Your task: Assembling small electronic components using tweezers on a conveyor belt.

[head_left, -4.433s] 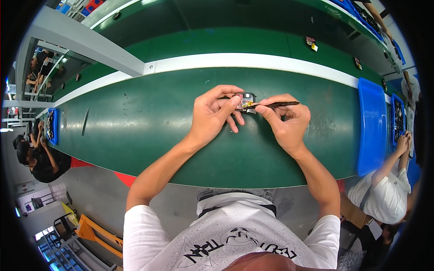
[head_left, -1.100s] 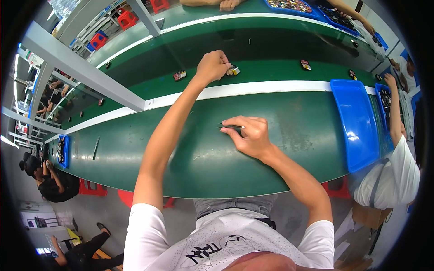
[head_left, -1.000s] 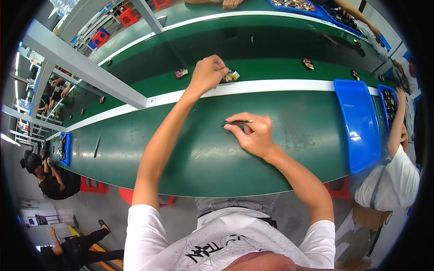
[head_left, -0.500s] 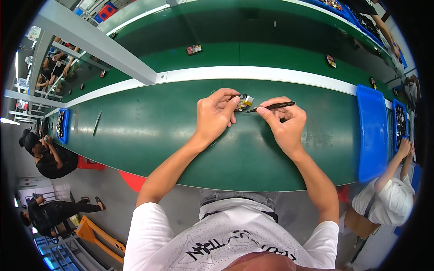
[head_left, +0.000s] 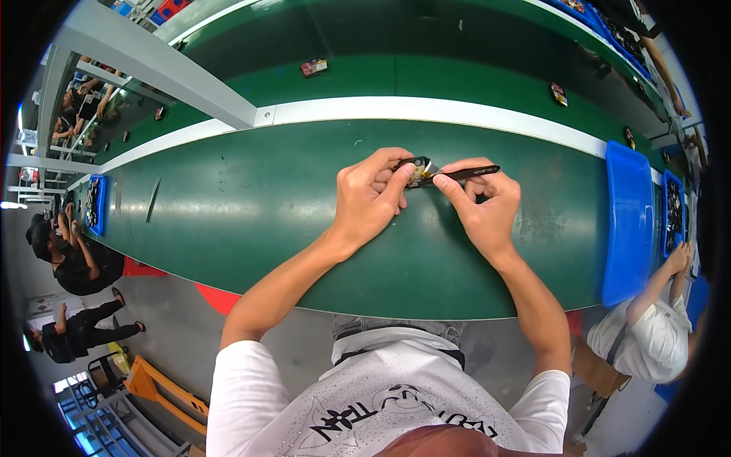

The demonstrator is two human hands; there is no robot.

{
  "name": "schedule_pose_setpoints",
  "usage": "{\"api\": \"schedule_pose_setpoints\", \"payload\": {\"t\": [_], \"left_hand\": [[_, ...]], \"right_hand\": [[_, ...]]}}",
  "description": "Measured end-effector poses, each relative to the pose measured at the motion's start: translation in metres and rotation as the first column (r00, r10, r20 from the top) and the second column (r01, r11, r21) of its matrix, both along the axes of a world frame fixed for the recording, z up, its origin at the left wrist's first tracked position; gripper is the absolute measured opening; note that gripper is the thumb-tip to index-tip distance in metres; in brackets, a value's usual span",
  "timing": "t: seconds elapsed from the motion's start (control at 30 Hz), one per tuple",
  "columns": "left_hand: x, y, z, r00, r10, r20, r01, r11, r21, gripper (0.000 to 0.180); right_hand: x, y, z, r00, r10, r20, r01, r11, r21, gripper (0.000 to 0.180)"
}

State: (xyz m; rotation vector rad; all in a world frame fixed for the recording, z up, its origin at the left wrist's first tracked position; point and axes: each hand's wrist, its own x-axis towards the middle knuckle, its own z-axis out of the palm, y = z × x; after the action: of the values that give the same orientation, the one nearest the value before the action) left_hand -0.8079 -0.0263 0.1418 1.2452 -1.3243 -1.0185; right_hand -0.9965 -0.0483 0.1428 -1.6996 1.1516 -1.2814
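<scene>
Above the green bench top point(head_left: 266, 236), my left hand point(head_left: 367, 196) grips a small electronic assembly point(head_left: 418, 177) between thumb and fingers. The piece has a black rounded part and a yellow and silver part; its left side is covered by my fingers. My right hand point(head_left: 487, 212) is closed on black tweezers point(head_left: 474, 173), held like a pen. Their tip end meets the right side of the assembly, where my fingers partly hide it. Both hands are close together, slightly raised over the bench.
A blue tray point(head_left: 629, 228) stands at the bench's right end. Beyond the white rail point(head_left: 426, 108), a green conveyor carries small assemblies point(head_left: 313, 68). A thin strip point(head_left: 153, 199) lies to the left. A grey post point(head_left: 175, 68) rises at upper left. Co-workers sit at both sides.
The tweezers have moved left and up against the assembly, and my right fingers are now close to it. My left hand shifted slightly right. A walking person at lower left moved.
</scene>
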Motion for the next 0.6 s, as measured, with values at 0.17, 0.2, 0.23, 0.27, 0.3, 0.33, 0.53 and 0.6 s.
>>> {"api": "schedule_pose_setpoints", "payload": {"t": [0.17,0.2,0.23,0.27,0.3,0.33,0.53,0.6], "left_hand": [[-0.0006,0.0024,0.0006,0.999,-0.03,-0.036,0.031,0.999,0.025,0.019],[-0.0007,0.0024,0.0008,0.999,-0.03,-0.036,0.031,0.999,0.026,0.019],[-0.0008,0.0023,0.0009,0.998,-0.039,-0.048,0.04,0.999,0.022,0.02],[-0.0007,0.0022,0.0008,0.997,-0.047,-0.061,0.048,0.999,0.018,0.02],[-0.0006,0.0019,0.0,0.997,-0.048,-0.061,0.049,0.999,0.019,0.02],[-0.0003,0.0015,-0.0013,0.996,-0.053,-0.066,0.054,0.998,0.012,0.021],[0.0018,0.0009,-0.003,0.997,-0.063,-0.05,0.061,0.998,-0.03,0.022],[0.0024,0.0007,-0.0032,0.997,-0.063,-0.042,0.061,0.998,-0.032,0.022]], "right_hand": [[0.0015,0.0021,0.0032,0.994,0.045,0.102,-0.055,0.993,0.105,0.011],[0.0016,0.0019,0.0035,0.985,0.055,0.163,-0.081,0.985,0.153,0.01],[0.0019,0.0014,0.0038,0.985,0.055,0.163,-0.081,0.985,0.154,0.01],[0.0023,0.0006,0.004,0.971,0.054,0.233,-0.102,0.974,0.202,0.01],[0.0025,0.0002,0.004,0.953,0.047,0.3,-0.125,0.96,0.249,0.01],[0.0032,-0.0002,0.0039,0.953,0.046,0.3,-0.125,0.96,0.25,0.01],[0.0043,-0.0008,0.0037,0.921,0.051,0.387,-0.161,0.953,0.256,0.008],[0.0023,-0.0006,0.0043,0.951,0.065,0.303,-0.146,0.956,0.254,0.008]]}}
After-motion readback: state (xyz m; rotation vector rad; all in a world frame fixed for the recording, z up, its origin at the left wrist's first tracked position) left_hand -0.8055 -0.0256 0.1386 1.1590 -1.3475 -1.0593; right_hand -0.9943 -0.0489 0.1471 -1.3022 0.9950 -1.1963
